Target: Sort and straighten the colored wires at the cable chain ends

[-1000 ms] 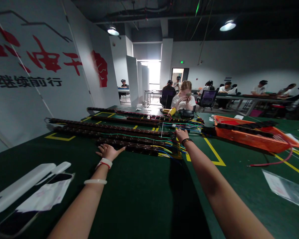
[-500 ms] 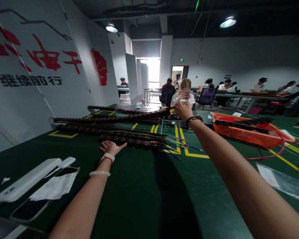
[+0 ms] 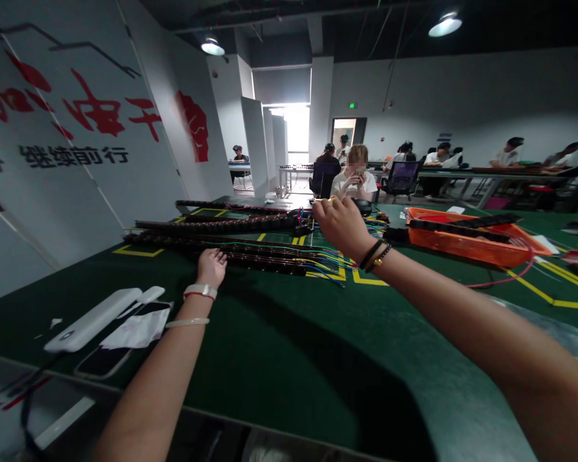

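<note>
Several black cable chains (image 3: 264,255) lie side by side on the green table, with coloured wires (image 3: 334,266) fanning out of their right ends. My left hand (image 3: 212,266) is at the near edge of this bundle, palm turned to the right. Its fingers are loosely curled, with nothing seen in them. Behind the bundle, another black cable chain (image 3: 221,226) runs towards my right hand (image 3: 341,223). That hand is raised and closed, and a bit of yellow shows at its fingertips. It appears to grip the wires from this chain's end; the hand hides most of the grip.
An orange basket (image 3: 467,253) at the right holds black chain pieces. At the left lie a white device (image 3: 94,321), a phone (image 3: 103,361) and a crumpled tissue (image 3: 137,328). Yellow tape (image 3: 137,251) marks the table (image 3: 279,359). A person (image 3: 356,179) sits opposite.
My right hand has moved left, and the cable chain near it has shifted and now bends. My left hand has turned over, its fingers less spread. The view has shifted, showing the table's front edge.
</note>
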Available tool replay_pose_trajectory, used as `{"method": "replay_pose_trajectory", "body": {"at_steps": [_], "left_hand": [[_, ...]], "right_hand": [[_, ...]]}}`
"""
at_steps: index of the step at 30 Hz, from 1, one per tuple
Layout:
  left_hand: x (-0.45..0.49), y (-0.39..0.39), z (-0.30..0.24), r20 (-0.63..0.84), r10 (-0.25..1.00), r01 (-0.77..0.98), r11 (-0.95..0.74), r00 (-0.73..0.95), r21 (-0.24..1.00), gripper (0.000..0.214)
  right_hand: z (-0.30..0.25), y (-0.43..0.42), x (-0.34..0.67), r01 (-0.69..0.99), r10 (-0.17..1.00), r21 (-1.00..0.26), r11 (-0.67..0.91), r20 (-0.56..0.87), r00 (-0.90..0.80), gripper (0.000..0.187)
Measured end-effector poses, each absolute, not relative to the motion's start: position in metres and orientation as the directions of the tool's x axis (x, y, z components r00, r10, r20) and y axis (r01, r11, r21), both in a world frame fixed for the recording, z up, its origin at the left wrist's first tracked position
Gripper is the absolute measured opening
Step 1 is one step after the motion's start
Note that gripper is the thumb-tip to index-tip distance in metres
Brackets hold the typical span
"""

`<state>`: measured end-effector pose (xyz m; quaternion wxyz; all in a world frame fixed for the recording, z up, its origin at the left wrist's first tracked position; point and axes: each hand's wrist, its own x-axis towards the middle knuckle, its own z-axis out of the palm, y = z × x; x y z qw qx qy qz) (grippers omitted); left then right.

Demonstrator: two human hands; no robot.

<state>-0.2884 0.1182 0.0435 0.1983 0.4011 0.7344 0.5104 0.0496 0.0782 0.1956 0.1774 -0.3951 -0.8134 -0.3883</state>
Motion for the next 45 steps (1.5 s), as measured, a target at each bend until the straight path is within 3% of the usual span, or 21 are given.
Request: {"method": "replay_pose_trajectory", "body": {"at_steps": [2, 4, 6, 9, 21, 31, 45], "left_hand": [[-0.289, 0.112, 0.057, 0.092, 0.852, 0.253, 0.048, -0.515, 0.966, 0.073], [-0.288, 0.107, 0.068, 0.038, 0.905, -0.167, -0.12, -0.425, 0.979, 0.074], [-0.285, 0.103, 0.077, -0.047, 0.917, -0.505, -0.176, -0.397, 0.845, 0.067], [-0.279, 0.097, 0.083, -0.156, 0.898, -0.688, -0.194, -0.412, 0.699, 0.054], [-0.262, 0.075, 0.09, -0.13, 0.9, -0.773, -0.275, -0.416, 0.572, 0.02], [-0.247, 0.041, 0.091, -0.014, 0.917, -0.813, -0.346, -0.398, 0.468, 0.01], [-0.223, 0.004, 0.05, -0.302, 0.892, -0.818, -0.117, -0.336, 0.563, 0.004]], "right_hand": [[0.174, 0.06, 0.048, 0.794, 0.521, 0.462, 0.396, 0.599, -0.608, 0.034], [0.153, 0.043, 0.045, 0.807, 0.535, 0.434, 0.4, 0.605, -0.59, 0.033], [0.132, 0.03, 0.042, 0.828, 0.564, 0.375, 0.416, 0.608, -0.559, 0.032], [0.104, 0.013, 0.038, 0.851, 0.629, 0.284, 0.441, 0.579, -0.519, 0.032], [0.072, 0.006, 0.047, 0.911, 0.67, 0.165, 0.379, 0.63, -0.393, 0.024], [0.062, -0.002, 0.069, 0.905, 0.6, 0.155, 0.395, 0.703, -0.382, 0.023], [0.018, -0.006, 0.109, 0.886, 0.696, 0.157, 0.437, 0.565, -0.443, 0.023]]}}
